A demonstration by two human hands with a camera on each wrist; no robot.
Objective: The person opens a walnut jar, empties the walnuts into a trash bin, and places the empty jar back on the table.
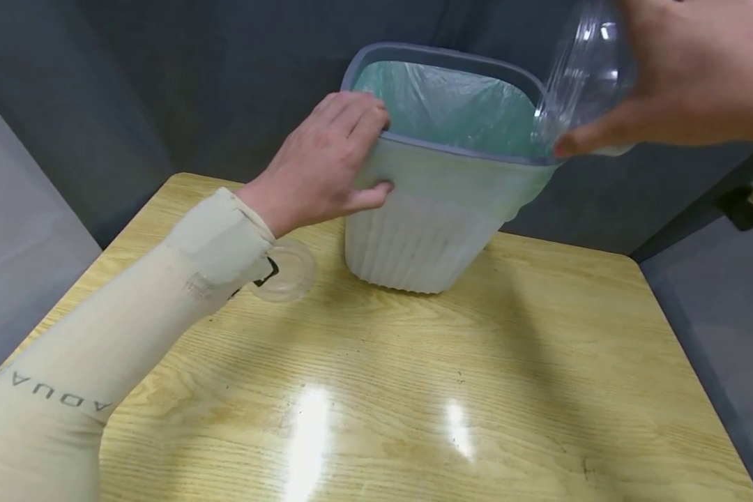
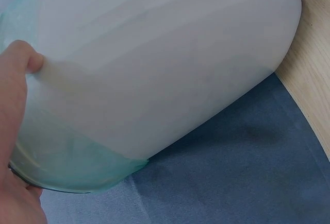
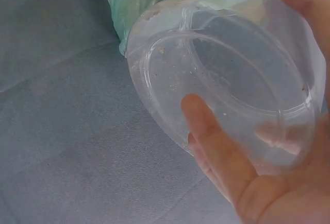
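A white ribbed bin (image 1: 423, 230) with a grey rim and a green liner (image 1: 452, 104) stands at the far side of the wooden table (image 1: 414, 390). My left hand (image 1: 329, 164) grips its near-left rim, fingers over the edge and thumb on the outer wall (image 2: 154, 64). My right hand (image 1: 684, 77) holds a clear plastic cup (image 1: 586, 66) tilted over the bin's right rim. In the right wrist view the cup (image 3: 232, 74) lies across my fingers (image 3: 211, 136), its base toward the camera.
A clear round lid (image 1: 285, 272) lies on the table beside my left sleeve. Dark blue floor (image 2: 247, 167) surrounds the table. The bin sits close to the table's far edge.
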